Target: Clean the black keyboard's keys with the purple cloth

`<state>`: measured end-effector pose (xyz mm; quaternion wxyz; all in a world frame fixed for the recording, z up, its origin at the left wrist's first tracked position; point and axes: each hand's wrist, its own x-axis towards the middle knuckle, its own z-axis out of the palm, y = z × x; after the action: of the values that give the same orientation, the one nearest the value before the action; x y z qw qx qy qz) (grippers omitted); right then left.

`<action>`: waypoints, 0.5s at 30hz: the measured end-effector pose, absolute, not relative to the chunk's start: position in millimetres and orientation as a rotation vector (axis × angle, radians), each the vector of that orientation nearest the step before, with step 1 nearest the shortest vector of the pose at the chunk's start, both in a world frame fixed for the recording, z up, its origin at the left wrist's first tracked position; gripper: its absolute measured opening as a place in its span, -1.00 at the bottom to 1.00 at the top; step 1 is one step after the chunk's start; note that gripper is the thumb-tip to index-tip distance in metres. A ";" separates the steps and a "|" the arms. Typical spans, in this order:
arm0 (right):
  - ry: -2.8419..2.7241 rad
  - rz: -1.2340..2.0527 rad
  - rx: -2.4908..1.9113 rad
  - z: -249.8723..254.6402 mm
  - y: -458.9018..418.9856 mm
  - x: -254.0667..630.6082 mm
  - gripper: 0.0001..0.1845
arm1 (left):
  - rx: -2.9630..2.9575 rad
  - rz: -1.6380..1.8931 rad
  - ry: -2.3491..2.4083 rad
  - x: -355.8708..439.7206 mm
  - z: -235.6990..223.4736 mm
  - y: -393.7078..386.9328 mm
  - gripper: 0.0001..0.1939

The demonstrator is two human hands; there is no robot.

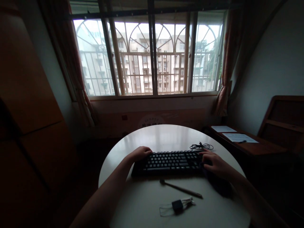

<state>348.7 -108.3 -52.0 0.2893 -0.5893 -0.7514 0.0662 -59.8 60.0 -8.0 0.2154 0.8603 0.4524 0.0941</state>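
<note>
A black keyboard (pixel 172 161) lies on the round white table, its cable end at the far right side. My left hand (pixel 140 153) grips the keyboard's left end, thumb at the top left keys. At the right end, my right hand (pixel 215 164) is closed on a dark cloth (pixel 219 185), fingers pressed near the number keys. The cloth hangs down onto the table below the palm. In front of the keyboard lies a thin brush (pixel 181 189) with a dark head. Nearer me is a small black keycap puller (pixel 177 206) with wire loops.
Behind the keyboard's right end rests a bundled black cable (pixel 201 146). The white table (pixel 152 137) has a rounded edge. To the right stands a wooden bench (pixel 266 147) with paper sheets (pixel 239 137) and a pen. A barred window (pixel 152 63) is ahead.
</note>
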 end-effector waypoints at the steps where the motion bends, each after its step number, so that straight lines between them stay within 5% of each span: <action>1: -1.995 0.178 -1.582 -51.8 -108.5 350.3 -0.92 | 2.387 0.262 1.253 -60.1 -8.5 60.7 -0.59; 15: -2.026 0.303 -1.543 -50.7 -115.9 343.3 -0.93 | 2.400 0.238 1.265 -59.6 -9.0 62.3 -0.59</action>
<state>343.3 -115.9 -50.7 0.2845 -0.5767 -0.7574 0.1132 -59.6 62.3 -9.0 0.2078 0.8621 0.4543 0.0856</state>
